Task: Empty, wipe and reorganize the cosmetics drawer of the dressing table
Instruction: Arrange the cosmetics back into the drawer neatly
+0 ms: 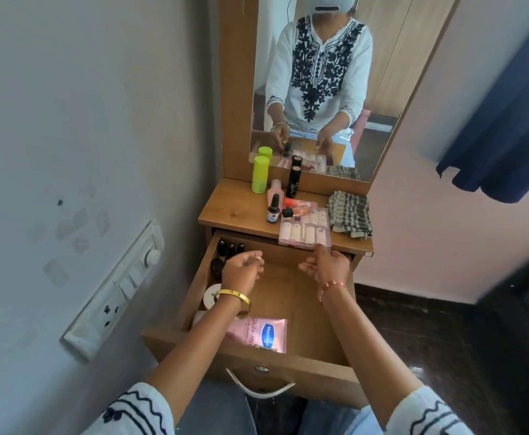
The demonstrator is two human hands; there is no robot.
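Observation:
The wooden drawer is pulled out below the dressing table top. It holds dark bottles in the back left corner, a dark round compact, a white jar and a pink Vaseline tube. My left hand hovers over the drawer's left side, fingers loosely curled and empty. My right hand is at the back, its fingertips touching the front edge of a clear box of false nails that overhangs the top. A checked cloth lies folded to the right.
On the top stand a green bottle, a black tube, a pink bottle, a small polish bottle and orange-capped items. A mirror rises behind. A switchboard is on the left wall.

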